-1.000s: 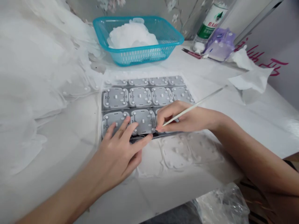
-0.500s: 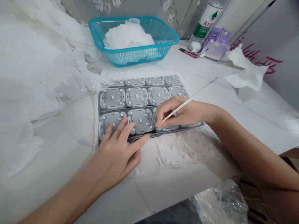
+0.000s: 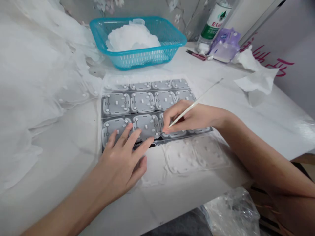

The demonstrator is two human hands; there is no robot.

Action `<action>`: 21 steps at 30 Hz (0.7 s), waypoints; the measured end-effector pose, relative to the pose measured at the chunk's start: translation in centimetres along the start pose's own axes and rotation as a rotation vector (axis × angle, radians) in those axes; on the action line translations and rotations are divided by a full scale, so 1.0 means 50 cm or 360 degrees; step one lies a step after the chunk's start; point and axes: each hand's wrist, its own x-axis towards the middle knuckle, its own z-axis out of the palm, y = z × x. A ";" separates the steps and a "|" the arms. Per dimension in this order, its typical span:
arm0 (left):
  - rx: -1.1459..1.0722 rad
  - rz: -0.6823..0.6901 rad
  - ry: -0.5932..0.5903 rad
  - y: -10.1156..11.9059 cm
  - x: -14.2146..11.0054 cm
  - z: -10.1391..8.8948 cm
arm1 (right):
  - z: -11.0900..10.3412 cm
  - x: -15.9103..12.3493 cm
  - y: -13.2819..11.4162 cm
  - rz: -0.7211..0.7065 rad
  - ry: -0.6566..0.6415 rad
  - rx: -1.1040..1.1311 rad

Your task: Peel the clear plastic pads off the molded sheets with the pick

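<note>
A translucent sheet of rounded-square pieces (image 3: 142,101) lies on the white table, patterned with small white bumps and slots. My left hand (image 3: 124,152) rests on its near left part, palm down with the fingers spread. In my right hand (image 3: 180,116) is a thin, pale stick-like tool (image 3: 187,110), pinched like a pen. Its lower tip meets the sheet at the gap beside a piece in the second row from the front, and its thin upper end points up to the right. Whitish pieces (image 3: 180,155) of the front row lie on the pale near side.
A teal basket (image 3: 145,52) holding white pieces stands behind the sheet. White translucent material (image 3: 36,82) is heaped at left. At the back right are small scissors (image 3: 196,55), a bottle (image 3: 214,23), a purple packet (image 3: 225,46) and crumpled tissue (image 3: 258,78). Clear plastic (image 3: 232,213) hangs below the table edge.
The right hand and its tool have shifted slightly left along the gap. More dark gap shows near the left index finger. The whole view has moved a little.
</note>
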 end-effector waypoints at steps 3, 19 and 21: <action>0.0003 -0.0001 0.0013 0.001 0.000 -0.001 | 0.004 0.003 -0.003 -0.0020 0.0022 0.0013; -0.0036 -0.0008 0.0051 -0.002 0.000 -0.004 | 0.023 0.010 0.004 -0.0037 0.0054 0.0108; -0.0019 -0.0006 0.0068 -0.002 0.001 -0.003 | 0.023 0.010 0.006 -0.0069 0.0060 0.0108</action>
